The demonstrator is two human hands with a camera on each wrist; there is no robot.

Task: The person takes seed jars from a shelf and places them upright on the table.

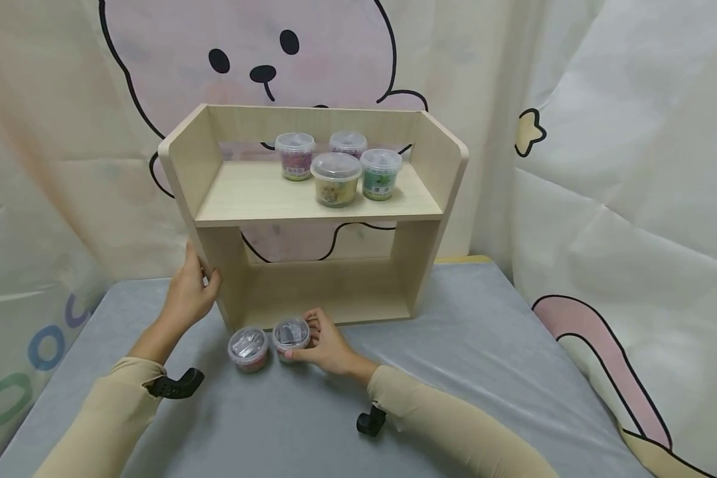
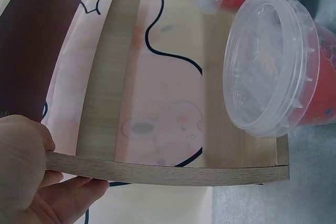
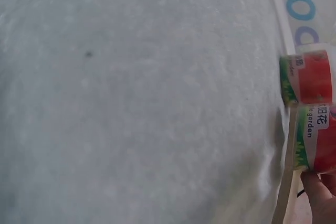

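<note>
A pale wooden two-tier shelf (image 1: 257, 199) stands on the table. My left hand (image 1: 186, 295) grips its left side panel, thumb on one face and fingers on the other, as the left wrist view also shows. Just in front of the shelf's base, my right hand (image 1: 330, 346) holds a small clear-lidded plastic tub (image 1: 291, 334) between thumb and fingers. Its red and green label (image 3: 319, 137), with "garden" on it, shows in the right wrist view. Close beside it on the left sits a second such tub (image 1: 248, 350), reddish below its lid.
On the upper tier stand several lidded tubs: a yellow one (image 1: 336, 182), a green one (image 1: 379, 176) and purple-pink ones (image 1: 295, 159) behind. A grey cloth (image 1: 454, 385) covers the table. Printed curtains (image 1: 603, 166) hang behind and at both sides.
</note>
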